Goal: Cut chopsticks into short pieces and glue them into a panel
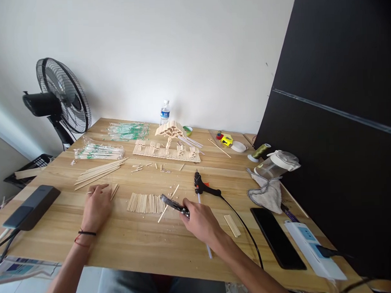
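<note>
My right hand [201,221] is closed round a pair of metal pliers [174,205], their head pointing left. Just beneath the pliers' head, a wooden stick [174,193] lies aslant at the right end of a row of short cut sticks [142,203]. My left hand [97,205] rests on the table, fingers forward and loosely apart, its thumb side beside a few short sticks [114,191]. Whether it touches them I cannot tell. Beyond it lies a fan of long wooden sticks [100,172]. A stick-built model [170,154] with a roofed top stands farther back.
A black glue gun [203,185] lies right of centre, its cable running towards the front edge. Nearby are a small stick panel [232,226], a phone [277,237] and a power strip [314,249]. Bagged sticks [99,151], a water bottle [164,113] and a fan [63,95] are farther off.
</note>
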Available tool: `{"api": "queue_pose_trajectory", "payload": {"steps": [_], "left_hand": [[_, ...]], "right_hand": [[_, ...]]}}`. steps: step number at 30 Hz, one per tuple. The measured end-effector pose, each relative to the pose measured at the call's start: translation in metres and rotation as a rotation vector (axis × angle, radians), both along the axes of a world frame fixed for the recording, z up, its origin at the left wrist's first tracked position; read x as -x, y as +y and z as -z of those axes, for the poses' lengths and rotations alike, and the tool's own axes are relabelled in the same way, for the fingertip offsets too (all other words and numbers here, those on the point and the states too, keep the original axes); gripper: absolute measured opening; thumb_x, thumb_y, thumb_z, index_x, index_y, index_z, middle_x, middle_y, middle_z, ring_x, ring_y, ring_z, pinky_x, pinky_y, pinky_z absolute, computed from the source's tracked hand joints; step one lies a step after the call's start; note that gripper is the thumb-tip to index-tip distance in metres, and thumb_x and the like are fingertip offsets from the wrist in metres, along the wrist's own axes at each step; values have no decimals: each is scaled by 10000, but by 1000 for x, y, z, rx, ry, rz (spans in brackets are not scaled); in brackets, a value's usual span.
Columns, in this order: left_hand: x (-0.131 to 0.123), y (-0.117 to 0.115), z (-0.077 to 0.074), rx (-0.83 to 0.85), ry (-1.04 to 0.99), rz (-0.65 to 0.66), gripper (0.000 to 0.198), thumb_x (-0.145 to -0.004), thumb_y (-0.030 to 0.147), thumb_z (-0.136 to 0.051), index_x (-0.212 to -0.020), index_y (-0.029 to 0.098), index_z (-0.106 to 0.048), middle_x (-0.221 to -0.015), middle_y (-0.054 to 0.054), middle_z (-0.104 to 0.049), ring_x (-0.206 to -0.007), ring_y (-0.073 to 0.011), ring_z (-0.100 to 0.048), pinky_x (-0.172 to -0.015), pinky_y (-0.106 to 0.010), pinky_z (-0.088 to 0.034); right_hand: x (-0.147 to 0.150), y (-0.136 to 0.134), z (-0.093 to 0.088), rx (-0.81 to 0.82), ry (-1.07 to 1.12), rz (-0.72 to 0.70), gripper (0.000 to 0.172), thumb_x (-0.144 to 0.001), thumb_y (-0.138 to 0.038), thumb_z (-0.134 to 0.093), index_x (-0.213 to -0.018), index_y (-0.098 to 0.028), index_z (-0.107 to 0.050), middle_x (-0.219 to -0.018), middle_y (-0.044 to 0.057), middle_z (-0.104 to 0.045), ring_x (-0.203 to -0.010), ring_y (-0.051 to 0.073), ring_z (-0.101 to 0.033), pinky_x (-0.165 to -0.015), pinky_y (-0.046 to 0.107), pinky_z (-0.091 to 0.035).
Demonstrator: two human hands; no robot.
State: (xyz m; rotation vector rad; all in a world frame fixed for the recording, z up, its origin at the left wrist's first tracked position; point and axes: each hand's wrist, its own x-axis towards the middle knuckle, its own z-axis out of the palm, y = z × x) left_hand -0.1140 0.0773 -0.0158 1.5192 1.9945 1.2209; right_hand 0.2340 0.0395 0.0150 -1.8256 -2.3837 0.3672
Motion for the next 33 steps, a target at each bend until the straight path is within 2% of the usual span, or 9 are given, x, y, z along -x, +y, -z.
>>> {"api": "queue_pose_trajectory", "payload": {"steps": [3,6,8,12,18,21,25,31,33], "left_hand": [[-32,-15,-8,-52,-29,65,424,-932,570,-569,-1001,184,-730,-1109,-140,-653,-918,-283,-660,-780,-409,-585],[-83,-37,-16,-27,-114,318,434,-996,580,-545,-1073,218,-773,-1139,-101,-695,-906,-231,-711,-757,-332,-616],[-114,-47,-18,67,-327,507,470,-1041,590,-507,-1116,204,-765,-1180,-114,-680,-864,-211,-727,-676,-298,-627],[-147,-48,-12,129,-445,548,529,-1015,647,-533,-880,172,-723,-1001,-64,-631,-640,-152,-713,-453,-219,-535],[-154,-43,1,112,-444,442,523,-1033,617,-490,-852,178,-710,-966,-30,-578,-419,-56,-533,-405,-234,-443],[-154,-44,1,95,-398,427,499,-1033,594,-503,-834,192,-721,-953,-39,-587,-533,-110,-578,-510,-271,-494],[-143,-42,0,60,-329,457,438,-1009,568,-561,-840,224,-773,-930,-64,-628,-922,-244,-629,-859,-362,-529],[-110,-33,-9,82,-306,467,468,-1022,595,-527,-861,216,-749,-886,-42,-606,-847,-229,-569,-797,-353,-460],[-105,-38,-13,91,-306,484,469,-1037,593,-510,-854,214,-717,-855,-28,-589,-813,-216,-557,-768,-339,-439]], "right_hand": [[5,1,-1,33,-46,-35,94,-960,-180,-709,-1053,-183,-715,-955,130,-849,-822,312,-807,-654,329,-455],[13,0,-2,62,-89,-80,134,-955,-195,-719,-1087,-175,-731,-993,152,-847,-864,329,-812,-684,338,-484],[18,0,-2,80,-109,-112,168,-959,-217,-720,-1121,-174,-732,-1020,152,-845,-889,327,-814,-703,335,-505],[25,-2,-2,101,-137,-149,224,-974,-260,-717,-1180,-174,-724,-1048,140,-844,-935,322,-817,-746,329,-537],[26,-4,3,86,-161,-119,235,-961,-213,-725,-1186,-144,-725,-1028,170,-840,-935,359,-820,-746,358,-563],[26,-5,8,68,-148,-122,213,-947,-154,-709,-1158,-139,-732,-1003,167,-841,-912,365,-822,-729,366,-562],[21,-4,14,29,-100,-144,257,-893,-34,-669,-1123,-124,-740,-985,170,-840,-911,347,-814,-738,356,-552],[5,-4,18,-27,94,-163,304,-770,11,-732,-1033,-141,-761,-955,153,-835,-902,320,-788,-785,347,-540],[2,-7,18,-45,196,-144,232,-815,-45,-735,-1012,-162,-769,-935,118,-834,-852,284,-776,-768,328,-537]]}}
